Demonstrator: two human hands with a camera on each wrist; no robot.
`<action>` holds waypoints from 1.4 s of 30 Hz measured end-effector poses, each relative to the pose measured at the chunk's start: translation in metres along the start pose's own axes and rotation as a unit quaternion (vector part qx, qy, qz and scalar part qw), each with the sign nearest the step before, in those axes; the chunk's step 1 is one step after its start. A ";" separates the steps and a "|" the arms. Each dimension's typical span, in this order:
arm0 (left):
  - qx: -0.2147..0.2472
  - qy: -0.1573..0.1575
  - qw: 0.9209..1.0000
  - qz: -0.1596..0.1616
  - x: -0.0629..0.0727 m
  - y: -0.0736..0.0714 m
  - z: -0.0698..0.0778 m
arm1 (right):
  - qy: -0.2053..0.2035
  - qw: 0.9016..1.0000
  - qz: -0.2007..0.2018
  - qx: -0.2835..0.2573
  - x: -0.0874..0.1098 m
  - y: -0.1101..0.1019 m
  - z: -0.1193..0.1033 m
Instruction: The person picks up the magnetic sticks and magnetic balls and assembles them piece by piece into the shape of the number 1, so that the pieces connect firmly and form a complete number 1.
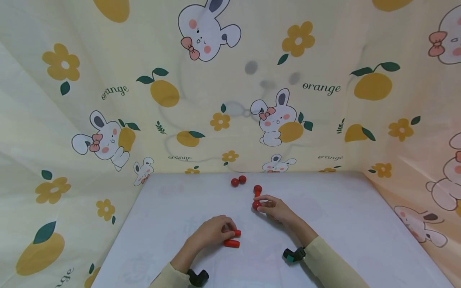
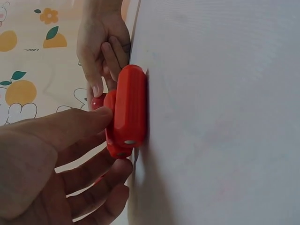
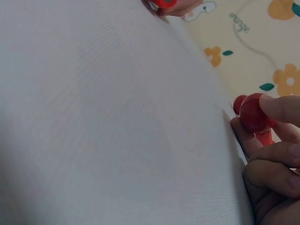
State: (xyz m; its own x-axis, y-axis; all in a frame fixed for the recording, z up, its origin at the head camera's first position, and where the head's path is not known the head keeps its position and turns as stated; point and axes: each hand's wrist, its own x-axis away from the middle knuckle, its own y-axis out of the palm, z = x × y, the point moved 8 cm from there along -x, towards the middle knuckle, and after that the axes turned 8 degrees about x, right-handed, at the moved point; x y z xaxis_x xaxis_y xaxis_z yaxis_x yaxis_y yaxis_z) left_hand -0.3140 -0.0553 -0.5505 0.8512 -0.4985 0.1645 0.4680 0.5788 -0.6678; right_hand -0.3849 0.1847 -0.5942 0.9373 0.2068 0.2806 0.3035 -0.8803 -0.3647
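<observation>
My left hand (image 1: 216, 231) pinches a short red rod (image 1: 237, 233) between thumb and fingers, low over the white table. A second red rod (image 1: 231, 243) lies right beside it, nearer to me; in the left wrist view this rod (image 2: 130, 108) partly covers the pinched one (image 2: 110, 123) and shows a small metallic spot at its end. Farther forward, my right hand (image 1: 275, 209) holds a red ball (image 1: 256, 205) with thumb and fingers. A red rod (image 1: 257, 195) runs from that ball to another red ball (image 1: 257, 188) at its far end. Fingers hide part of this rod.
Two loose red balls, one (image 1: 235, 182) beside the other (image 1: 242, 179), sit near the back edge of the white table (image 1: 324, 240). A printed curtain (image 1: 234, 80) with rabbits and oranges rises behind and along both sides. Each wrist wears a dark camera mount (image 1: 294, 255).
</observation>
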 end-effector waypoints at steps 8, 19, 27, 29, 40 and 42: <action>0.010 -0.005 1.000 0.010 -0.004 0.000 0.001 | -0.005 1.000 -0.002 -0.003 0.002 -0.001 -0.001; 0.055 0.005 0.998 0.025 -0.016 0.002 0.004 | -0.015 1.000 -0.005 -0.006 0.002 -0.003 -0.003; 0.079 -0.002 0.997 0.023 -0.024 0.005 0.006 | -0.010 1.000 -0.004 -0.015 0.001 -0.003 0.000; 0.089 -0.003 0.996 0.021 -0.026 0.006 0.009 | -0.006 1.000 -0.003 -0.021 0.002 -0.003 0.000; 0.107 0.004 0.993 0.043 -0.031 0.010 0.015 | -0.011 1.000 -0.005 -0.024 0.005 0.000 -0.002; 0.113 0.003 0.993 0.042 -0.033 0.011 0.015 | -0.012 1.000 -0.004 -0.021 0.005 0.000 -0.002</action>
State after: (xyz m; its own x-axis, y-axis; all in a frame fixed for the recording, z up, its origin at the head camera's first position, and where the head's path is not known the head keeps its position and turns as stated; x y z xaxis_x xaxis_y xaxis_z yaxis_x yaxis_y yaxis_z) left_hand -0.3331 -0.0225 -0.5521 0.8886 -0.4452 0.1102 0.4369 0.7486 -0.4987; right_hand -0.3805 0.1850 -0.5911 0.9386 0.2246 0.2618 0.3049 -0.8953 -0.3248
